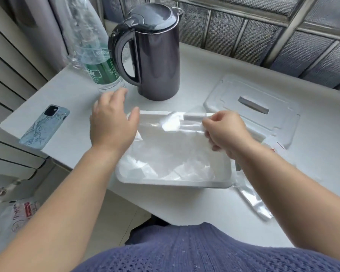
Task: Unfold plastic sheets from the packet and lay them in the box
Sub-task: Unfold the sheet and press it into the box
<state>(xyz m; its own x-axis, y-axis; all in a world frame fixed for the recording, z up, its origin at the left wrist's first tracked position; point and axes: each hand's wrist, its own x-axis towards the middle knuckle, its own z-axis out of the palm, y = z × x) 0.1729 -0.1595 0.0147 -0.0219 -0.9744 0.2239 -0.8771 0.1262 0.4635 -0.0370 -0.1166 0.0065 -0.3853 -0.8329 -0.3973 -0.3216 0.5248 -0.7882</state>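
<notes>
Head view: at frame centre, the right hand (224, 132) has its grip pinched on a clear plastic sheet (172, 125) above the white box (173, 184) on the worktop (185, 209). The left hand (112, 122) hovers at the box's left edge, fingers relaxed and holding nothing. The packet (253, 203) lies at lower right.

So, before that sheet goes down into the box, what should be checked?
1. Right hand pinches the plastic sheet: ok.
2. Left hand open, free for the other edge: ok.
3. Box uncovered, lid lying beside it: ok.
4. Sheet fully unfolded: cannot tell, blurred.
5. Kettle stands apart from the box: ok.
</notes>
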